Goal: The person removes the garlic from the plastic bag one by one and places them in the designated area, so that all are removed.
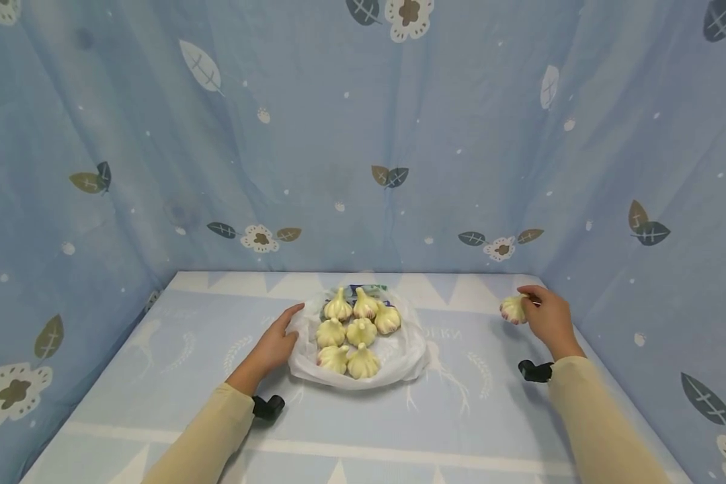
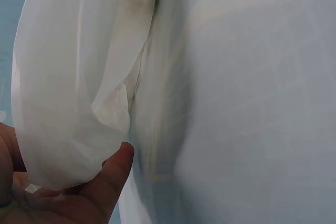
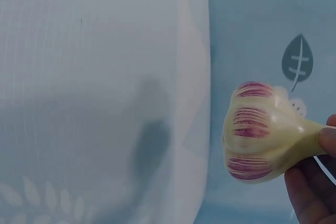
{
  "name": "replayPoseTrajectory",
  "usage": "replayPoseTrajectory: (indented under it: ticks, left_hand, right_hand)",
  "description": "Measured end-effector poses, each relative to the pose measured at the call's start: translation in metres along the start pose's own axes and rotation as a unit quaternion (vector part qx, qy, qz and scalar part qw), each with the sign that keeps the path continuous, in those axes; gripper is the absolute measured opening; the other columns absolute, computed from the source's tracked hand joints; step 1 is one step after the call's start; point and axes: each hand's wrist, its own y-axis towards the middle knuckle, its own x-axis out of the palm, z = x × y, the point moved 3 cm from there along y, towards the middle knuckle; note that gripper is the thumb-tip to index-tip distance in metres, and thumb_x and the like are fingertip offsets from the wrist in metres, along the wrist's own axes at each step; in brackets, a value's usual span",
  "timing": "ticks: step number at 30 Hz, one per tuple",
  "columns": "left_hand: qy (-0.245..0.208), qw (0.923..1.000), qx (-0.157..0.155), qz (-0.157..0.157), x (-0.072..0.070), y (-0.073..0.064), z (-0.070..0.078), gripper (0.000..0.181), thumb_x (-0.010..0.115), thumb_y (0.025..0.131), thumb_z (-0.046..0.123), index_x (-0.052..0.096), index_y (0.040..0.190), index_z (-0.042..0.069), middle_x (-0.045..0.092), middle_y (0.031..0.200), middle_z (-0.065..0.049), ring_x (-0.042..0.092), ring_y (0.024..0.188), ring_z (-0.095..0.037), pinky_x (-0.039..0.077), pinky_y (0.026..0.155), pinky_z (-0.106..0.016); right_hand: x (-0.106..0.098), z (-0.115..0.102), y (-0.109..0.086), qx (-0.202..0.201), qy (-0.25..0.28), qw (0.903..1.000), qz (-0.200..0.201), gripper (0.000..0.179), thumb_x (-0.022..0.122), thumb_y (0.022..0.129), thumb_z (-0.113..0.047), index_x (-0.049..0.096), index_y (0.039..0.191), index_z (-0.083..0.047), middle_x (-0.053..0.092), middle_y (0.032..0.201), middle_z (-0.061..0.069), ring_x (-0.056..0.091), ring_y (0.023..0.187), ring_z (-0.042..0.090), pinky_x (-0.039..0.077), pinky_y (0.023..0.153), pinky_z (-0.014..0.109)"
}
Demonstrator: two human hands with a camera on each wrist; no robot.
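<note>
The right hand [image 1: 549, 321] pinches one garlic bulb [image 3: 257, 135] by its stem above the right far part of the worktop [image 1: 472, 417]; the bulb is pale cream-yellow, smooth, slightly glossy and ribbed, with purple-pink streaks banding its rounded base. The left hand [image 1: 272, 346] is spread wide against the left side of a crumpled, translucent white plastic bag [image 1: 416, 356], inside which seven similar bulbs [image 1: 361, 332] sit. Green and dark blue print at the bag's far side is unreadable, and faint lettering [image 1: 448, 333] on the worktop covering, partly legible, appears to include "DERN".
</note>
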Motion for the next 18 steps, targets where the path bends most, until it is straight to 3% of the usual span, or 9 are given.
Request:
replayPoseTrajectory:
  ticks: [7, 18]
  left_hand:
    - [0.006, 1.0, -0.004, 0.004, 0.003, 0.0, -0.001, 0.06, 0.036, 0.099, 0.007, 0.022, 0.155, 0.025, 0.017, 0.162, -0.015, 0.016, 0.148, -0.041, 0.02, 0.115, -0.062]
    - [0.005, 1.0, -0.001, -0.001, 0.002, 0.001, -0.004, 0.06, 0.035, 0.1, 0.008, 0.02, 0.155, 0.028, 0.015, 0.162, -0.015, 0.014, 0.148, -0.041, 0.018, 0.116, -0.062]
  right_hand:
    - [-0.003, 0.028, 0.002, 0.028, 0.0, 0.999, 0.035, 0.032, 0.047, 0.097, -0.01, 0.062, 0.124, -0.001, 0.062, 0.121, 0.027, 0.057, 0.108, 0.041, 0.049, 0.079, 0.041]
    - [-0.014, 0.047, -0.001, 0.062, -0.005, 0.997, 0.046, 0.034, 0.044, 0.098, -0.011, 0.062, 0.124, 0.0, 0.062, 0.119, 0.028, 0.056, 0.106, 0.041, 0.045, 0.08, 0.044]
